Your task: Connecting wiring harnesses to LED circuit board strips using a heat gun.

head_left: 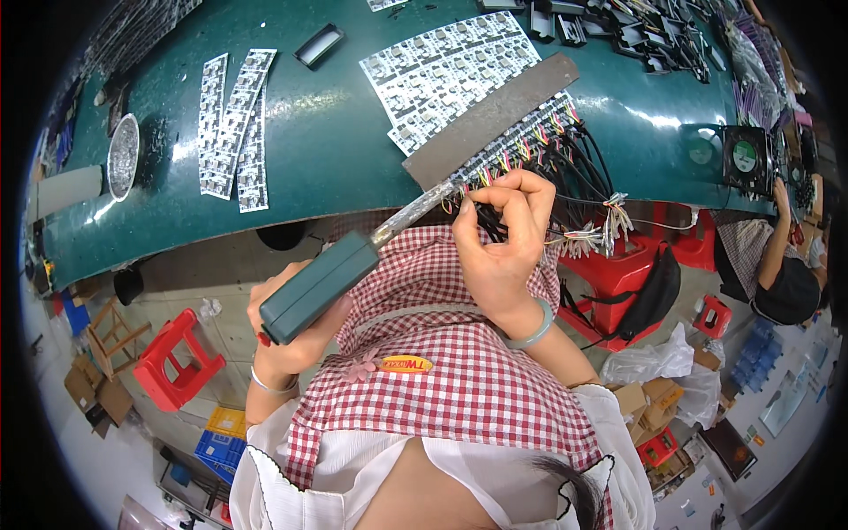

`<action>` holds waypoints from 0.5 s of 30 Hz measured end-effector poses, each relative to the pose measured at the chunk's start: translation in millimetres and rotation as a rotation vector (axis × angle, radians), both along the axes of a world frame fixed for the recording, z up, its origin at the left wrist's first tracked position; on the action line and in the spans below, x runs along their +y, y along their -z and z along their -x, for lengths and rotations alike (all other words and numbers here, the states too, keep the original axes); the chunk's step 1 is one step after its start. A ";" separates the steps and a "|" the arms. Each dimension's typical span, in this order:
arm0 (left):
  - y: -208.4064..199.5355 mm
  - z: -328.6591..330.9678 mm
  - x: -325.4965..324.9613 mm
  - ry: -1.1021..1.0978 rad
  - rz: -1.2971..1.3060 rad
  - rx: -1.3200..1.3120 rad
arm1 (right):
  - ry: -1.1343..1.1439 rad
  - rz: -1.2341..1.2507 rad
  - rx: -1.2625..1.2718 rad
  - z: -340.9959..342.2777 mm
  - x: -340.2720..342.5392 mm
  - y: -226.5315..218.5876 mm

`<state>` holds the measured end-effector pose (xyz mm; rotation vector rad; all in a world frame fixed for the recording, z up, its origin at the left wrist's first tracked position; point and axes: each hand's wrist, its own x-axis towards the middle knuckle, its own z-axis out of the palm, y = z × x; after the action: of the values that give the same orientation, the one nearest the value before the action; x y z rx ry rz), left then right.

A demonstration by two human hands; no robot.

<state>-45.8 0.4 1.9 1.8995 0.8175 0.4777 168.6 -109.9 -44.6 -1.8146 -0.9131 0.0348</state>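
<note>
My left hand (284,353) is wrapped round the green body of a soldering gun (320,287). Its metal barrel points up and right, with the tip at the edge of a circuit board strip (508,146). Close by that tip, my right hand (508,256) has thumb and forefinger pinched at the board's edge, where coloured wires (530,146) join it. Whatever lies in the pinch is too small to make out. A flat grey metal bar (495,119) lies across the boards. Black cables (587,163) hang from the wired edge, their stripped ends (614,216) bunched beside my right hand.
Beyond the bar lies a sheet of white circuit boards (442,66); loose strips (238,115) lie to the left. An oval dish (124,157) stands far left. Black housings (654,35) pile up at back right, near a small fan (746,159). Another person (782,265) sits at right.
</note>
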 end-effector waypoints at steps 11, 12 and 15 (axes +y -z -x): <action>5.3 13.5 -7.5 -0.163 0.214 -0.172 | -0.005 0.055 0.079 1.5 1.6 -9.3; 5.6 12.8 -8.0 -0.167 0.206 -0.184 | -0.004 0.055 0.078 1.2 1.4 -8.7; 4.7 13.0 -6.4 -0.145 0.184 -0.178 | -0.017 0.034 0.108 0.6 0.6 -6.4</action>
<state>-58.8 -6.0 -2.7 1.6120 0.8541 0.6289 167.9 -109.3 -38.2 -1.8175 -0.8560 0.1590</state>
